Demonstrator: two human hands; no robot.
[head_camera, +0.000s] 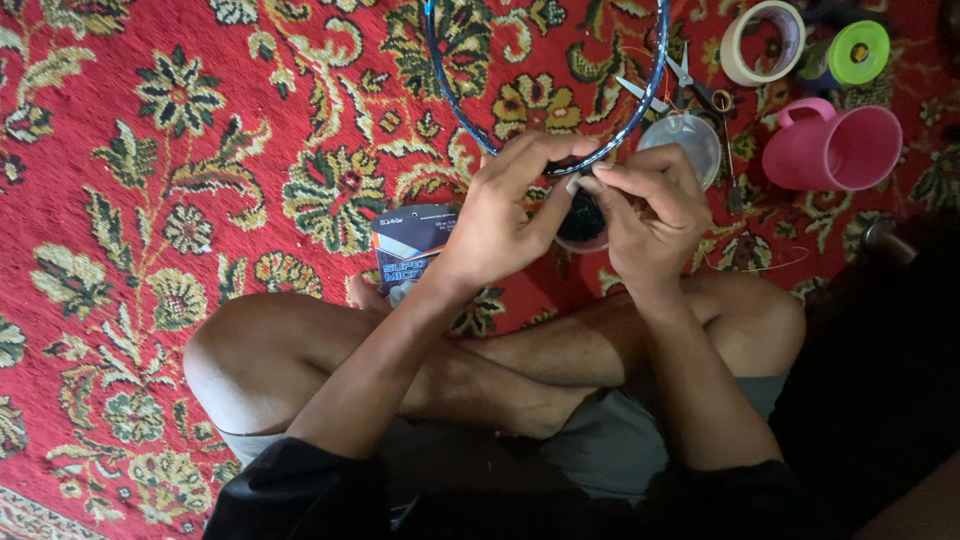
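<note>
Looking down, we saw our left hand curled round the near curve of the dark blue, thin-rimmed racket frame, its fingers lying over the top of the rim and the thumb reaching across toward the other hand. Our right hand sat just beside it, fingers bunched and pinched shut at the tips close against the same stretch of rim; whatever fine thing those tips gripped was too small for us to make out. The frame's hoop ran away from the hands toward the top edge of the view, so both hands met at its lowest point, above our crossed bare legs.

Directly beneath the hands lay a small round dark object, mostly hidden by the fingers. Left of the left wrist, a dark blue and grey printed cardboard packet rested on the red floral carpet. Just past the right hand lay a clear round plastic lid, with a pair of steel scissors behind it, close to the rim. Farther to the right stood a pink plastic mug with a handle, tipped on its side, and beyond it a roll of pale tape beside a green-topped spool.
</note>
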